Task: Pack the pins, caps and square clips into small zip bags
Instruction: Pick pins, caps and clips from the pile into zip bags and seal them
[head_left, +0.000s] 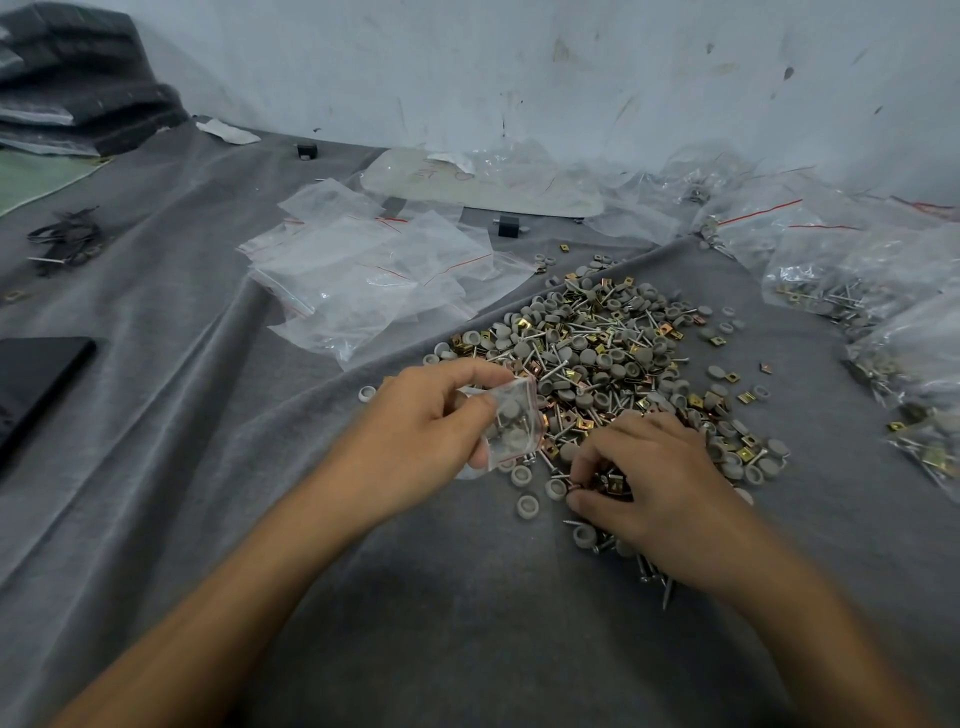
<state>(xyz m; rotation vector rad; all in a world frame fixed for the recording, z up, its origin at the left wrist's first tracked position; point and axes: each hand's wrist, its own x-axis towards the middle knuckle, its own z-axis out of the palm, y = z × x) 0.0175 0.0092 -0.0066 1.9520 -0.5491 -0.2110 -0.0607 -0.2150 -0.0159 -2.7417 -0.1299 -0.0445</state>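
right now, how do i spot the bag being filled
Find the pile of parts on the grey cloth. At its near left edge the left hand holds a small zip bag. Unlike the empty bags behind, it is hand-held, grey caps inside.

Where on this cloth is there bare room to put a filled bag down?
Bare grey cloth lies between the forearms, and widely left of the left hand holding the small bag, bordered by the black slab and empty zip bags. Crowded: the heap where the right hand pinches pins, and the filled bags at right.
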